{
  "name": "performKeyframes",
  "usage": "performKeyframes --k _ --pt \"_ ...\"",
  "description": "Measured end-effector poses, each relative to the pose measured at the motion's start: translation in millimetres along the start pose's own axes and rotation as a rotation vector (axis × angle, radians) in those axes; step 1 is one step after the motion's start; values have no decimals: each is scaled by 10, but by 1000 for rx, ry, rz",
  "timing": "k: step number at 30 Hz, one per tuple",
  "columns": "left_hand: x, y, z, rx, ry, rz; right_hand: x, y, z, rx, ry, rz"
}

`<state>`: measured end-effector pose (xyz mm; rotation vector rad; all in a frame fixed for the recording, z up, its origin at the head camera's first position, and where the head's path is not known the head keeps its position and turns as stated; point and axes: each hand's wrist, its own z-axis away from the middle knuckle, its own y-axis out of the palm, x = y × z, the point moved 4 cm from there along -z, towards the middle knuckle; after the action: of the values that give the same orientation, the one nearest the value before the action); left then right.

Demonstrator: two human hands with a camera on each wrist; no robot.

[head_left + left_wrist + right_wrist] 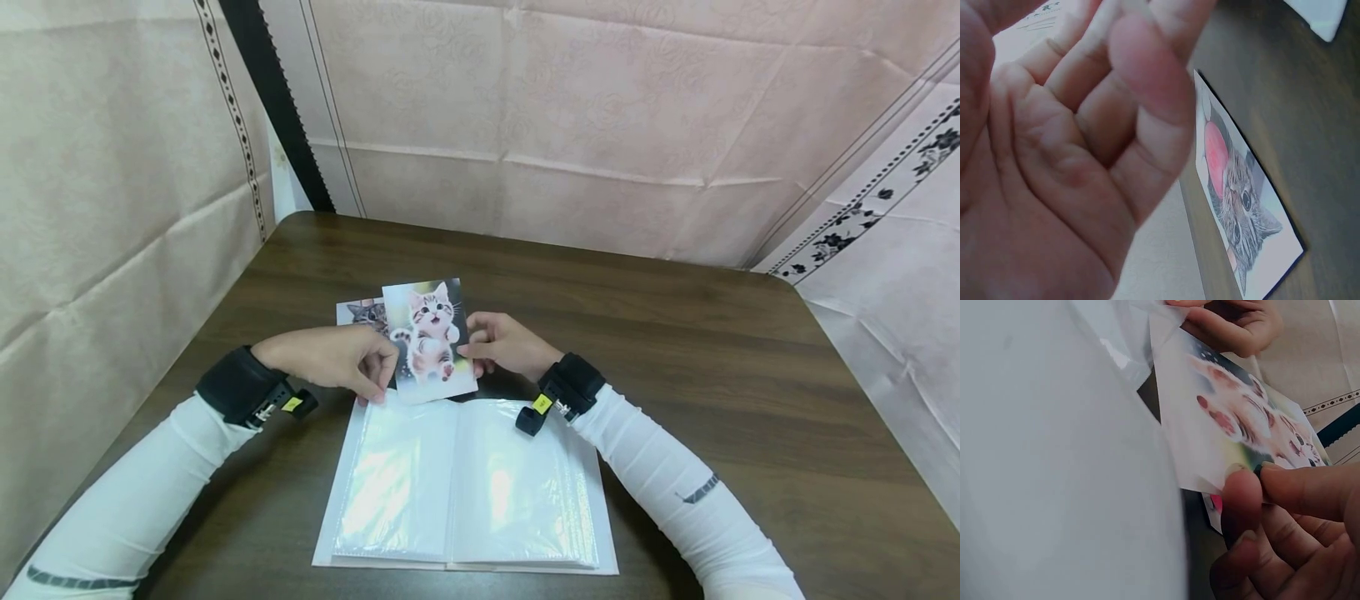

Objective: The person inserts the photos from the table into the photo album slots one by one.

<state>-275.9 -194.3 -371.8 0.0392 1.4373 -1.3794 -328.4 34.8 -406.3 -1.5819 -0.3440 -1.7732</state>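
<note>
A photo album (525, 492) lies open with clear plastic pockets on both pages. At the top edge of its left page, my left hand (341, 357) pinches the plastic pocket (1129, 347) between thumb and fingers. My right hand (516, 346) holds a kitten photo (431, 333) by its right edge, thumb and index finger pinching it. The photo's lower edge meets the top of the left page; whether it sits inside the pocket I cannot tell. Behind my left hand, another cat picture (1241, 194) lies on the table, partly covered in the head view.
The brown wooden table (712, 375) extends around the album. Pale patterned cloth (600, 108) hangs behind its far edge and along the sides. Both wrists wear black camera straps (240, 387).
</note>
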Motion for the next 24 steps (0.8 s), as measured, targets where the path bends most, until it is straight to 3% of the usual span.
performKeyframes --k 9,24 --pt "-24 19 -14 36 34 98 -5 46 12 40 5 -25" --pt "-4 -3 25 87 66 153 14 125 -32 98 4 -33"
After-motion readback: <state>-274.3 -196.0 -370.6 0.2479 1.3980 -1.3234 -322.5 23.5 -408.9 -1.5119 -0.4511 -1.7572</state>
